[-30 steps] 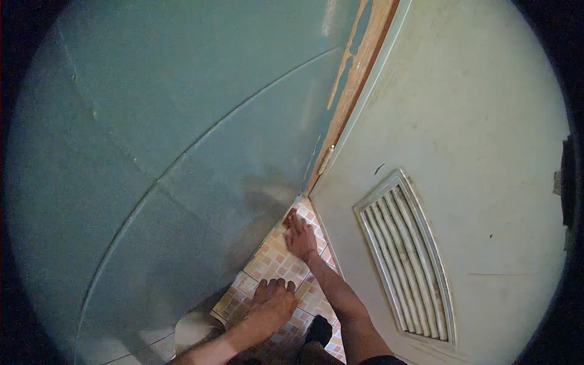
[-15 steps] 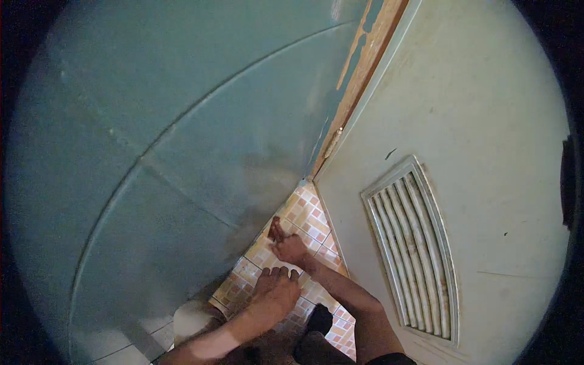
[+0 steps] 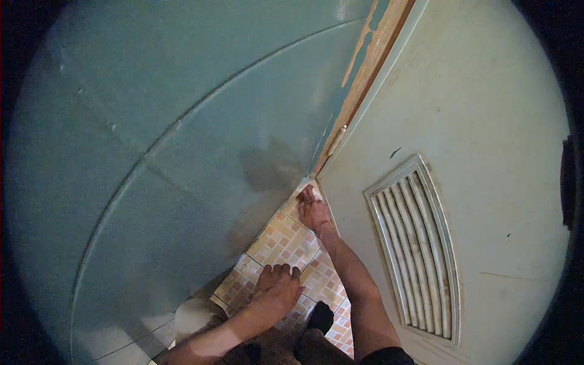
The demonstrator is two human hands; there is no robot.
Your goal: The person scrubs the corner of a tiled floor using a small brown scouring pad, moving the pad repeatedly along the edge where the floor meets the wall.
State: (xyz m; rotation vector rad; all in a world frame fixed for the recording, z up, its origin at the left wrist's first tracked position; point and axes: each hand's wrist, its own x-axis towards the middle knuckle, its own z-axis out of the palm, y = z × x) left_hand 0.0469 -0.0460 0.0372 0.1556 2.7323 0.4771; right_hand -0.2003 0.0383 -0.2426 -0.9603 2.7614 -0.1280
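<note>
One tiled floor [image 3: 289, 242] beneath right hand [image 3: 314, 213], fingers outstretched at far corner [image 3: 310, 182]; hold, if any, unclear. Left hand [image 3: 278, 292] curled nearer, palm hidden, grip uncertain. Green wall [image 3: 207, 134] left of right-hand grip, vented door [image 3: 486, 182] right. Corner reached; amount finished or remaining unreadable.

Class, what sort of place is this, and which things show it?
Probably a tight indoor corner beside a door, perhaps a bathroom's: the pale door has a slatted vent, a chipped wooden frame adjoins a green wall, and patterned floor tiles lie below.
</note>
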